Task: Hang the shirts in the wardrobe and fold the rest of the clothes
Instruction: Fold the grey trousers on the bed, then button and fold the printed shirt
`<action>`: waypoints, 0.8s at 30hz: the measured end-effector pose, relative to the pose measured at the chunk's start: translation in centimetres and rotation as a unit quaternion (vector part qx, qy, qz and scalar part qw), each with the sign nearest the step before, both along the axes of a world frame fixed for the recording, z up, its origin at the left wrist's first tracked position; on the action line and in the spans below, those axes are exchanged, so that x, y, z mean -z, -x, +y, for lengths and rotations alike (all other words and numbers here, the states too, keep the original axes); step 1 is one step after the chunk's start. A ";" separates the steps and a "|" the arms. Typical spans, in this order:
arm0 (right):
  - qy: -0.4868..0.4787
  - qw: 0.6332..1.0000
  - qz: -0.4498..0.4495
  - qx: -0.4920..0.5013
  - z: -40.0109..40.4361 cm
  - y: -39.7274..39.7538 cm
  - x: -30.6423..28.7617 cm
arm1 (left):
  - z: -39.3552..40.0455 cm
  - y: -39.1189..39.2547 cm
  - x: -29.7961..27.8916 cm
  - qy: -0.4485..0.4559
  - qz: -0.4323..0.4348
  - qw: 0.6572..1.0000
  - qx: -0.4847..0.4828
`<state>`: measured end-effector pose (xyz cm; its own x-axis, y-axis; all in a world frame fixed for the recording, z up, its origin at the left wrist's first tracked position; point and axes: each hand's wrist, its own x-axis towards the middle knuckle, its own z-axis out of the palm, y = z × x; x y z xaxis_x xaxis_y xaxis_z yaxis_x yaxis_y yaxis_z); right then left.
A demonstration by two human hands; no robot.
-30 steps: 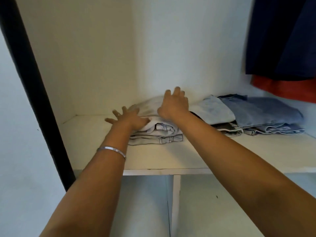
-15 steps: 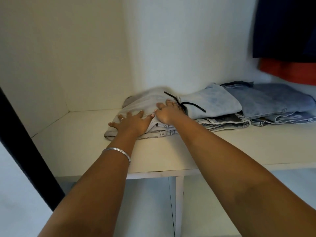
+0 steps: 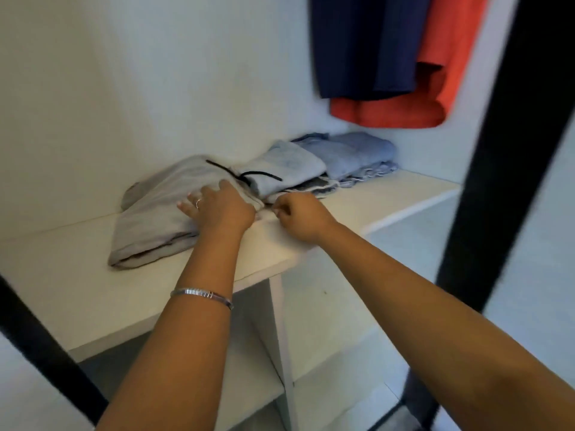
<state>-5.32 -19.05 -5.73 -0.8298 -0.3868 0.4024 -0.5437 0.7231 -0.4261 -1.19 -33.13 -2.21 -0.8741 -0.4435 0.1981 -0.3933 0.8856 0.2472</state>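
Observation:
A folded light grey garment (image 3: 155,219) with a black drawstring (image 3: 245,174) lies on the white wardrobe shelf (image 3: 77,290). My left hand (image 3: 221,206) rests flat on its right part, fingers spread. My right hand (image 3: 298,216) is beside it at the garment's right edge, fingers curled and pinched at the fabric edge; what it grips is hard to tell. To the right sit a folded pale blue garment (image 3: 289,164) and folded blue jeans (image 3: 357,154). A navy shirt (image 3: 364,45) and a red shirt (image 3: 435,73) hang above the right end of the shelf.
Black frame posts stand at the right (image 3: 504,150) and lower left (image 3: 46,362). A white vertical divider (image 3: 280,337) supports the shelf, with lower compartments beneath. White walls close in the back and left.
The view swung left and closer. My right hand came off the top of the pile to its front right edge and curled. My left hand stays pressed on the grey garment.

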 end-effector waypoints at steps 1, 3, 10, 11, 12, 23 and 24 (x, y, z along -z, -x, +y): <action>0.027 0.999 0.004 0.032 1.3 -0.6 0.3 | 1.0 -0.4 -0.1 -0.010 0.036 0.999 0.021; 0.067 0.991 0.005 0.118 5.2 -3.9 1.6 | 4.3 -1.5 0.4 -0.032 0.097 0.988 0.115; 0.109 0.914 -0.040 0.389 17.1 -19.9 8.6 | 15.6 -10.4 8.7 -0.045 0.081 0.916 0.390; 0.111 0.899 -0.056 0.420 18.7 -22.7 9.9 | 17.1 -12.1 10.2 -0.042 0.057 0.906 0.418; 0.112 0.883 -0.072 0.450 20.2 -25.7 11.2 | 18.8 -13.9 11.6 -0.036 0.028 0.894 0.447; 0.201 0.607 -0.191 0.745 23.9 -67.0 24.1 | 31.7 -42.9 26.2 0.057 -0.187 0.648 0.736; 0.210 0.579 -0.194 0.764 22.6 -70.8 25.1 | 31.4 -45.9 27.7 0.068 -0.203 0.626 0.750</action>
